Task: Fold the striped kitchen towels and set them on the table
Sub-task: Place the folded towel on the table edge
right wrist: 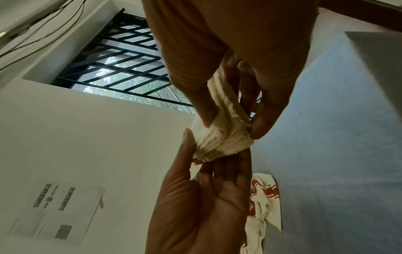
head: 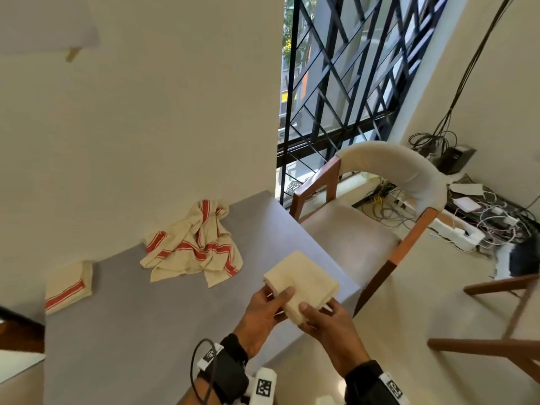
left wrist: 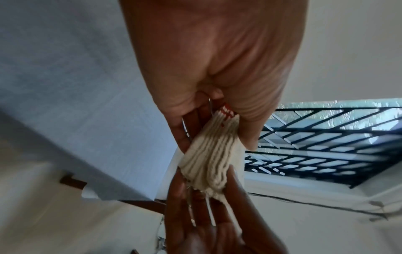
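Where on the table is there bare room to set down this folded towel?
Bare grey table lies in front of the crumpled towel, between the folded towel by the wall and both hands' held towel. The wall side is crowded.

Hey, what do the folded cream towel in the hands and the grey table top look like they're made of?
Folded cream towel: looks like soft woven cotton, matte; the left wrist view shows its stacked layer edges as ribbed and slightly frayed, with a red stripe at one end. Grey table top: smooth, flat and matte with a crisp edge, probably laminate or painted board; the pictures cannot settle which.
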Tool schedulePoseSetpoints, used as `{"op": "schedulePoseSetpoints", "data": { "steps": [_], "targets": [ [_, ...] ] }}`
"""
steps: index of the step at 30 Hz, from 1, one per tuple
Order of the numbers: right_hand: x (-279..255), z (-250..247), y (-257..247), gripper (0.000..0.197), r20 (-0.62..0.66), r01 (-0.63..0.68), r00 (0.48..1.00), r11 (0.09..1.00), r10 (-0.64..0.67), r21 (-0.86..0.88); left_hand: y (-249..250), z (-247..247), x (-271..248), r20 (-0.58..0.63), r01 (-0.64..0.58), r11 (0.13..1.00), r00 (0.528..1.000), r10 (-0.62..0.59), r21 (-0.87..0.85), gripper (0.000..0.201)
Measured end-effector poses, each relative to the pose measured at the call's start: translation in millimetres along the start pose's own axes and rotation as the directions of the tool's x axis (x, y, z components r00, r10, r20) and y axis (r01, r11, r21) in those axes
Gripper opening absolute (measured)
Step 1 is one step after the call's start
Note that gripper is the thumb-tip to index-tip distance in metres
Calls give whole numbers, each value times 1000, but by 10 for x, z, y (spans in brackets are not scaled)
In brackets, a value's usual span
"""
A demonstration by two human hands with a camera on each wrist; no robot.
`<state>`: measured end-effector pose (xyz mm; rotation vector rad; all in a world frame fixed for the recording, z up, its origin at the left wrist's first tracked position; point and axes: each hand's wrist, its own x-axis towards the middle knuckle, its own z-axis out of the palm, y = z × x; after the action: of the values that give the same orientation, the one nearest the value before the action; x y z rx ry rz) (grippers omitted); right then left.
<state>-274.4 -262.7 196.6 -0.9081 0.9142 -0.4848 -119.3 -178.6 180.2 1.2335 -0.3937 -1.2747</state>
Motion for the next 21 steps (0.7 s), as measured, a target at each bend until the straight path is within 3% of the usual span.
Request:
{"op": "schedulePoseSetpoints", "data": {
  "steps": [3,6,9,13,21],
  "targets": [
    [435,-79,-108,38,-30,-39,999,998,37,-49,100,-150,396,21,-34,979,999,30,203,46],
    [896,-108,-251,38,-45,-90,995,992,86,-86,284,-344,877,78,-65,886,996,32,459,46],
    [1384,-28,-408,39,-44,-99,995,989,94,-112,498,-516,1412,95,-100,798,994,53,594,53],
    [2050,195,-597,36,-53,-114,993,985,108,-128,601,-720,2027,2,-78,800,995,95,595,65],
    [3004,468,-716,36,-77,-233,972,955,223,-182,520,-1013,2662,-227,6,861,965,128,509,70]
  ]
}}
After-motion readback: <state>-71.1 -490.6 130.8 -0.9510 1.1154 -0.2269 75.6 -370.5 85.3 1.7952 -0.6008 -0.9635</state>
